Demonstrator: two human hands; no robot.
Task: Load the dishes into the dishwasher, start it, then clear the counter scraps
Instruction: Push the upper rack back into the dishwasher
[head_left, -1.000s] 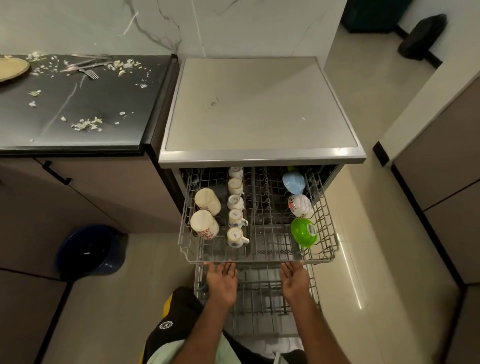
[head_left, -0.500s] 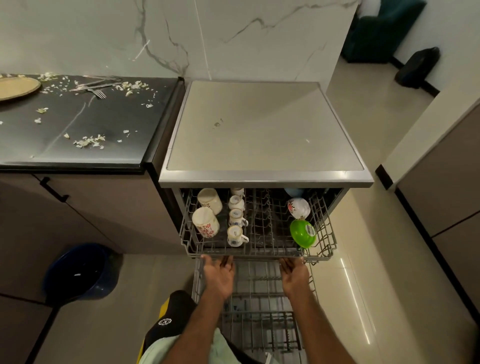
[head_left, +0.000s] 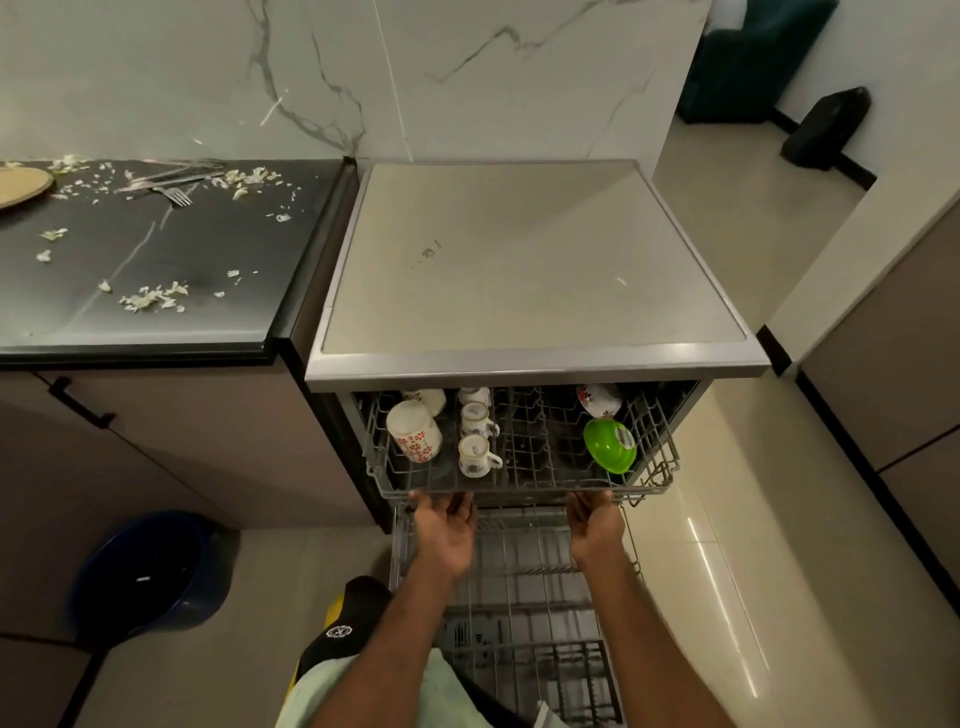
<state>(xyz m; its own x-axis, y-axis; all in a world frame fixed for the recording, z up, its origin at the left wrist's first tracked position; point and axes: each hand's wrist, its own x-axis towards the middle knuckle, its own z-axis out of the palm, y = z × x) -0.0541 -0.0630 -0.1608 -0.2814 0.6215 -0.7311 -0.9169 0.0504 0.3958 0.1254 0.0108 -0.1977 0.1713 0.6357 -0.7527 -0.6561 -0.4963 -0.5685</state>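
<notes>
The dishwasher (head_left: 519, 358) stands open with its upper rack (head_left: 652, 470) mostly slid in under the steel top. In the rack lie a white mug with red flowers (head_left: 414, 436), small patterned cups (head_left: 475, 454), a green bowl (head_left: 609, 444) and a patterned white bowl (head_left: 597, 400). My left hand (head_left: 447, 530) and my right hand (head_left: 595, 525) press with straight fingers against the rack's front rail. The lower rack (head_left: 519, 597) is pulled out beneath my arms and looks bare.
The black counter (head_left: 156, 249) on the left carries vegetable scraps (head_left: 153, 299), a fork (head_left: 174, 195) with other cutlery, and a tan plate (head_left: 21, 187). A blue bin (head_left: 150, 571) stands on the floor below. Cabinets line the right side.
Both hands have pushed the upper rack further into the dishwasher. The blue bowl and the rear cups have gone out of sight under the top.
</notes>
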